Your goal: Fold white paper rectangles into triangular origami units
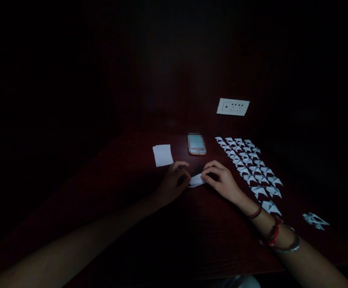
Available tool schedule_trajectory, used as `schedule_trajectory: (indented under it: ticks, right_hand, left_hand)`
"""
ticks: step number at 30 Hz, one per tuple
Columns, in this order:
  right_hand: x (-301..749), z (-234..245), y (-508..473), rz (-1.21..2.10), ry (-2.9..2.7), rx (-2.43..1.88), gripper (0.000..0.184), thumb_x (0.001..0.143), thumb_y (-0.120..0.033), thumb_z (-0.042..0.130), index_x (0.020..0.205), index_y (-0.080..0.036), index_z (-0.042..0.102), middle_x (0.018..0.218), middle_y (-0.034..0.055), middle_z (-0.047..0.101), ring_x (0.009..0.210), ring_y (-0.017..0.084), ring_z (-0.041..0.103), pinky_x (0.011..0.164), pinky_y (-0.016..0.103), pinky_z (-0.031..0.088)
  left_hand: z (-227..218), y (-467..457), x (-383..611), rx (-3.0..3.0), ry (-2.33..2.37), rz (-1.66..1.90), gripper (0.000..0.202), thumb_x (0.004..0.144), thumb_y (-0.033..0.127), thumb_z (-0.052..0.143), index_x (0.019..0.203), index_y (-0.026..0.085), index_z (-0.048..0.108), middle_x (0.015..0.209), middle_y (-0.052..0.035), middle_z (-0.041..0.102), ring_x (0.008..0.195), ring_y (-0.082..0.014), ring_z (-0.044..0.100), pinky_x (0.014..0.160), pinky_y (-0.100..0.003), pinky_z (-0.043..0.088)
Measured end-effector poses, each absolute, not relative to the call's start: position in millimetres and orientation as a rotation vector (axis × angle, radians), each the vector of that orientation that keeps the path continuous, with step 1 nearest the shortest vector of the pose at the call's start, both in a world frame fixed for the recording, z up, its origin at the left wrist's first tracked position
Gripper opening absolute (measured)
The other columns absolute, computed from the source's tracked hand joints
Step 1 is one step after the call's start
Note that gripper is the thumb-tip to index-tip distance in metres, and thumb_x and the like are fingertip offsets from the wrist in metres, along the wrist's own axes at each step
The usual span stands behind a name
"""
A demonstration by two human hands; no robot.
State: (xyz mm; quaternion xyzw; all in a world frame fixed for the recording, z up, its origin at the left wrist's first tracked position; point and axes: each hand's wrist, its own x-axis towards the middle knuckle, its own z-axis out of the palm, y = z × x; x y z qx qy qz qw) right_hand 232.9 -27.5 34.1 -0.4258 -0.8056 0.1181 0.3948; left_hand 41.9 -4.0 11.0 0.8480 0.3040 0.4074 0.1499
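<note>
A small folded piece of white paper lies on the dark red table between my two hands. My left hand is closed at its left end, thumb and fingers curled together at the edge. At the other end, my right hand pinches the paper's right edge between thumb and fingers. Just beyond my left hand rests a stack of square white paper sheets. Several folded white paper figures stand in rows to the right of my right hand.
A phone with a lit screen lies beyond my hands. On the back wall is a white socket panel. A small pile of folded white paper pieces sits near the table's right side. The surroundings are very dark.
</note>
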Motion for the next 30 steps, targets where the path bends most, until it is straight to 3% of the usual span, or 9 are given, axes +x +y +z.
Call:
schedule_trajectory:
  ticks: [7,15,30]
  right_hand:
    - [225.0,40.2,-37.9,0.222,-2.122,-1.111,0.008,0.076,-0.016,0.049,0.077,-0.018,0.057,0.087,0.0035,0.049,0.083,0.015,0.048,0.075,0.031,0.037]
    - [218.4,42.3,-45.4,0.094,-2.161,-1.054,0.007,0.077,-0.018,0.05,0.08,-0.018,0.056,0.089,0.0038,0.05,0.086,0.016,0.045,0.076,0.031,0.034]
    - [220.1,46.1,-42.4,0.316,-2.186,-1.053,0.006,0.072,-0.013,0.048,0.072,-0.018,0.051,0.084,0.0022,0.048,0.08,0.014,0.047,0.073,0.029,0.034]
  left_hand:
    - [12.0,-8.1,44.0,2.521,0.8,1.205,0.009,0.079,0.015,0.048,0.087,0.02,0.049,0.112,-0.0039,0.037,0.111,-0.0188,0.033,0.093,-0.038,0.032]
    - [15.3,-12.1,46.0,2.577,0.701,1.292,0.008,0.079,0.013,0.048,0.083,0.02,0.051,0.113,-0.0036,0.037,0.113,-0.0203,0.031,0.093,-0.041,0.032]
    - [23.1,-22.0,44.2,2.49,0.816,1.248,0.007,0.081,0.013,0.042,0.08,0.019,0.046,0.116,-0.004,0.034,0.113,-0.02,0.03,0.095,-0.038,0.03]
